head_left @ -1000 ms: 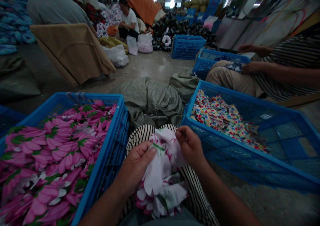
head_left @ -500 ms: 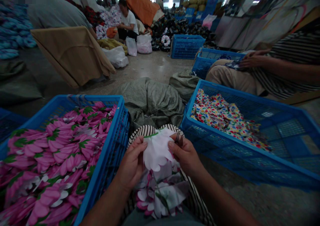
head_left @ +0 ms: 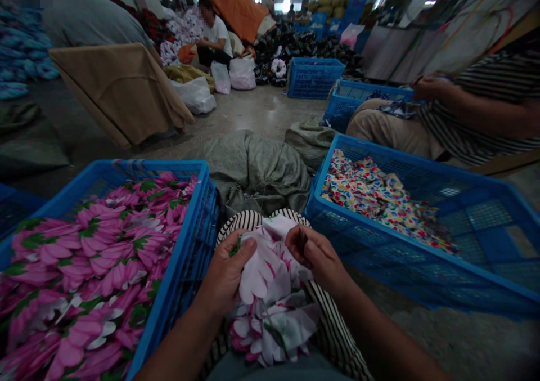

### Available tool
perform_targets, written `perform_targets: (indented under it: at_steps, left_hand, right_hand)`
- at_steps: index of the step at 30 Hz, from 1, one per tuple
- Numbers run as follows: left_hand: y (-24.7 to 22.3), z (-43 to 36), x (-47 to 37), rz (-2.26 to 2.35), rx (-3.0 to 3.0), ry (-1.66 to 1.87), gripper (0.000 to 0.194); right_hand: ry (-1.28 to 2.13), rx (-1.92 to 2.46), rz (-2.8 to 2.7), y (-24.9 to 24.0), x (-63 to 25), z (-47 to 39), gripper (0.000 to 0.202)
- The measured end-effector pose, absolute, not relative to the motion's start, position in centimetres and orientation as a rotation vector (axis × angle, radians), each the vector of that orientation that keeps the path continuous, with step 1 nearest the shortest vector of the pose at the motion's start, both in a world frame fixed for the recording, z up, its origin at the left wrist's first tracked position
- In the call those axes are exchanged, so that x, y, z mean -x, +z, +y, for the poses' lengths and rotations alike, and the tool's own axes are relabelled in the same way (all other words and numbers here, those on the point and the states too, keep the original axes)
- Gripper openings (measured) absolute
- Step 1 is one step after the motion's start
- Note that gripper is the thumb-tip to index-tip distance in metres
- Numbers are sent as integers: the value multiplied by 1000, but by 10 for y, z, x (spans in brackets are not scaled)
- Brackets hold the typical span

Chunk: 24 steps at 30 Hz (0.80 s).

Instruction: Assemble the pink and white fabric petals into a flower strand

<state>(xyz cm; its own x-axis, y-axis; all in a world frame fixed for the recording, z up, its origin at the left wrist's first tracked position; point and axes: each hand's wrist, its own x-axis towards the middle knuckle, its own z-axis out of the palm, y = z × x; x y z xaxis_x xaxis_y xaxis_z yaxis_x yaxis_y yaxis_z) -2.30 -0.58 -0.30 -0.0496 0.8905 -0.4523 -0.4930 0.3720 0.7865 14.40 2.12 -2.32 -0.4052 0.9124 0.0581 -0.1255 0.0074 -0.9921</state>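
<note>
Between the thumb and fingers of my left hand (head_left: 224, 273) is a white fabric flower piece (head_left: 258, 271) with pink-edged petals and a bit of green at its top edge. My right hand (head_left: 324, 257) is closed at the piece's right side, around a small dark tool (head_left: 302, 236) whose kind is hard to make out. Whether the right fingertips touch the cloth is unclear. More white and pink flower pieces (head_left: 274, 330) with green parts lie in my lap, on striped cloth (head_left: 337, 325), below both hands.
To the left, a blue crate (head_left: 169, 268) holds many pink fabric flower pieces (head_left: 105, 246). At right, another blue crate (head_left: 405, 271) holds colourful patterned cloth pieces (head_left: 375, 195). A grey-green sack (head_left: 257, 161) lies ahead. A person in striped clothing (head_left: 485, 99) sits at right.
The flower piece has turned and folded in my left hand, now showing pink petal edges. My right hand has shifted slightly right, its fingers curled more. The co-worker's hands at right have risen.
</note>
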Motion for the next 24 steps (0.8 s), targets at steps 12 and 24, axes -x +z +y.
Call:
perform_targets:
  at_steps: [12, 24]
  left_hand:
    - [-8, -10, 11, 1194, -620, 1241, 20]
    - [0, -7, 33, 1365, -1027, 1216, 13]
  right_hand:
    - [1603, 888, -1416, -28, -125, 18, 36]
    - [1440, 943, -2022, 7, -162, 34, 33]
